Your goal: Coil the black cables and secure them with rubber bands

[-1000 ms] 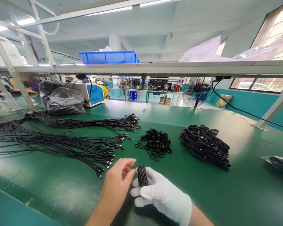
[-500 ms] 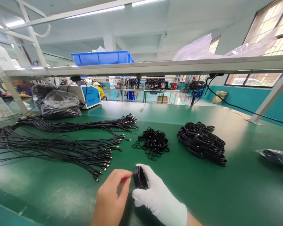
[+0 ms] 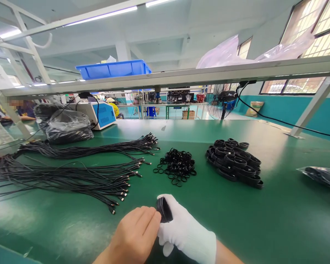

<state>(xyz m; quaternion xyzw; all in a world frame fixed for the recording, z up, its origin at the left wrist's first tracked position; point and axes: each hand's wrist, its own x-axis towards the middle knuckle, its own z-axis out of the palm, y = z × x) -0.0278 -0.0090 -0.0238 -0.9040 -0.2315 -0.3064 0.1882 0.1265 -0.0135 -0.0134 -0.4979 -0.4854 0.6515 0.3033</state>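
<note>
A black cable wound into a round coil [image 3: 162, 209] is held low over the bench, just in front of me. My right hand [image 3: 188, 233], in a white glove, is closed around its right side. My bare left hand [image 3: 136, 231] has its fingers together and presses against the coil's left edge; its thumb is mostly hidden. Beyond the hands lies a pile of small black rings [image 3: 178, 163]. To the left, loose black cables [image 3: 79, 176] stretch out with their metal plugs pointing right. A stack of coiled black cables [image 3: 235, 161] sits to the right.
The green bench [image 3: 222, 227] carries a blue-and-white machine [image 3: 100, 114] and a black plastic bag [image 3: 67, 126] at the back left. A clear bag [image 3: 321, 176] lies at the right edge. Overhead runs a shelf [image 3: 176, 77] with a blue tray [image 3: 114, 69].
My left hand has moved right against the coil, and its fingers have come together from a pinch beside it. The right hand keeps its hold, with its fingers shifted slightly.
</note>
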